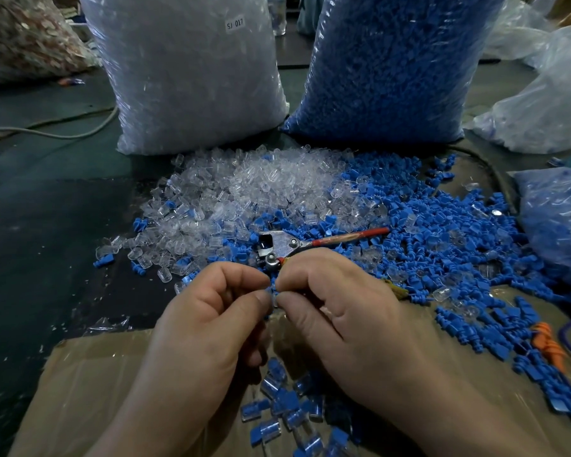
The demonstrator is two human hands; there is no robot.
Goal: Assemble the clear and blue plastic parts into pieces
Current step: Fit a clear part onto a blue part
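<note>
A heap of loose clear plastic parts (244,189) lies on the dark table, with loose blue plastic parts (442,245) spread to its right. My left hand (208,318) and my right hand (337,311) meet fingertip to fingertip in front of the heap. Between them they pinch a small blue and clear piece (273,295), mostly hidden by the fingers. Below my hands, several joined blue-in-clear pieces (287,407) lie on a sheet of brown cardboard (89,390).
Metal pliers with red handles (297,242) lie on the parts just beyond my hands. A big bag of clear parts (192,77) and a big bag of blue parts (393,67) stand at the back. Another bag of blue parts (561,222) sits at right. An orange plastic piece (548,344) lies near the right edge.
</note>
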